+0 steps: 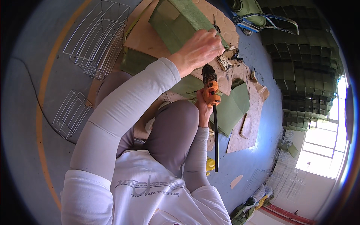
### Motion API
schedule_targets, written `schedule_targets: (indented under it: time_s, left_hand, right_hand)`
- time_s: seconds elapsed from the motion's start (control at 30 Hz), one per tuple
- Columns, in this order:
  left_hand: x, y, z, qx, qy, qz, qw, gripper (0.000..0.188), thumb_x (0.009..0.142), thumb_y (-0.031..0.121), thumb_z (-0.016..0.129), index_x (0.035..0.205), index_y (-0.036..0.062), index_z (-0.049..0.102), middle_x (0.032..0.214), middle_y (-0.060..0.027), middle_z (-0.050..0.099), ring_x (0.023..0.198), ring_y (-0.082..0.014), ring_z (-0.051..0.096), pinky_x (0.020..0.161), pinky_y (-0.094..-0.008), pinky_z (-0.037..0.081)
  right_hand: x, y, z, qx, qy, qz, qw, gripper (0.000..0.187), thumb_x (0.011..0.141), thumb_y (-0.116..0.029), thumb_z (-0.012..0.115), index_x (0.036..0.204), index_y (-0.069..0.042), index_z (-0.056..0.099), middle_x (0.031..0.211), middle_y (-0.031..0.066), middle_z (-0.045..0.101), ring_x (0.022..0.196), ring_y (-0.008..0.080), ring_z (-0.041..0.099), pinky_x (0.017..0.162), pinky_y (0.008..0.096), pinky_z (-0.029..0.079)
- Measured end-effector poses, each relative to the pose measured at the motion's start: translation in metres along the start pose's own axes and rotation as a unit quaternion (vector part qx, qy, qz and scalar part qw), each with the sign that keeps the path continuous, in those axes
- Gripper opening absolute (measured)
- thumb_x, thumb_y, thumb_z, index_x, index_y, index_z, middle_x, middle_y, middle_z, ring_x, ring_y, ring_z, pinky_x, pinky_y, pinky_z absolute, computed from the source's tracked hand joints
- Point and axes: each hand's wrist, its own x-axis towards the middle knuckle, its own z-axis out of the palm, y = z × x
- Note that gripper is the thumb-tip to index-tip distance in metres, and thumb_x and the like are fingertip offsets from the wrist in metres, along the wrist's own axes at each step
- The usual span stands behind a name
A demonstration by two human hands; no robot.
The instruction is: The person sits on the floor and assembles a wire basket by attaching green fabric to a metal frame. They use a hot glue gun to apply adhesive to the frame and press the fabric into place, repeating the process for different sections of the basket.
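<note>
My left hand [202,48] is closed at the near corner of a green mesh box [176,28], its fingers bent down over the edge; the fingertips are partly hidden. Just below it, my right hand [203,110] grips an orange glue gun [212,93] whose nozzle end is caked in black and points up toward the box. A long black glue stick [216,138] sticks out of the gun's rear. Beside the nozzle lies a small block [227,62] smeared with black. Under my right wrist is a folded green mesh piece [234,108].
Cardboard sheets [240,137] cover the floor around my knees. White wire racks [98,39] stand at the left, with a smaller wire rack [71,116] below. A black cable [35,88] crosses the floor. A blue trolley [249,22] and stacked green boxes [303,71] are at right.
</note>
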Motion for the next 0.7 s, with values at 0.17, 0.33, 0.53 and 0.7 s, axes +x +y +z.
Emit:
schedule_targets:
  time_s: [0.17, 0.33, 0.53, 0.7]
  left_hand:
    - [0.0, 0.001, -0.002, -0.005, -0.032, -0.011, 0.999, 0.01, 0.075, 0.014, 0.062, 0.066, 0.0122, 0.06, 0.079, -0.0016, 0.055, 0.092, -0.0199, 0.058, 0.074, -0.0359, 0.051]
    - [-0.001, 0.0, 0.001, -0.012, 0.018, -0.002, 1.0, 0.008, 0.075, 0.013, 0.062, 0.067, 0.0128, 0.061, 0.08, -0.0012, 0.055, 0.092, -0.0196, 0.058, 0.075, -0.0359, 0.051]
    - [-0.001, -0.001, 0.001, -0.005, 0.001, -0.002, 1.0, 0.006, 0.075, 0.013, 0.062, 0.069, 0.0126, 0.06, 0.081, -0.0011, 0.055, 0.095, -0.0197, 0.057, 0.075, -0.0359, 0.051]
    - [-0.004, -0.002, 0.003, -0.007, 0.009, 0.002, 1.0, 0.005, 0.076, 0.014, 0.062, 0.071, 0.0126, 0.061, 0.082, -0.001, 0.055, 0.096, -0.0201, 0.058, 0.077, -0.0367, 0.05]
  right_hand:
    - [0.0, -0.008, -0.004, -0.302, 0.022, -0.173, 0.937, 0.037, 0.079, 0.004, 0.059, 0.109, -0.015, 0.069, 0.112, 0.011, 0.067, 0.105, 0.031, 0.063, 0.086, 0.0366, 0.051]
    - [-0.002, 0.009, 0.003, 0.033, 0.021, -0.033, 0.999, 0.037, 0.078, 0.004, 0.061, 0.108, -0.016, 0.07, 0.112, 0.0107, 0.067, 0.104, 0.0304, 0.064, 0.085, 0.037, 0.052]
    - [0.003, 0.023, 0.002, -0.059, 0.011, -0.035, 0.998, 0.036, 0.078, 0.001, 0.064, 0.109, -0.016, 0.07, 0.11, 0.0099, 0.068, 0.105, 0.0286, 0.064, 0.086, 0.0368, 0.051]
    - [0.002, 0.019, 0.002, -0.002, 0.018, -0.048, 0.999, 0.038, 0.079, 0.001, 0.064, 0.111, -0.017, 0.069, 0.111, 0.0106, 0.067, 0.107, 0.0289, 0.063, 0.087, 0.0363, 0.05]
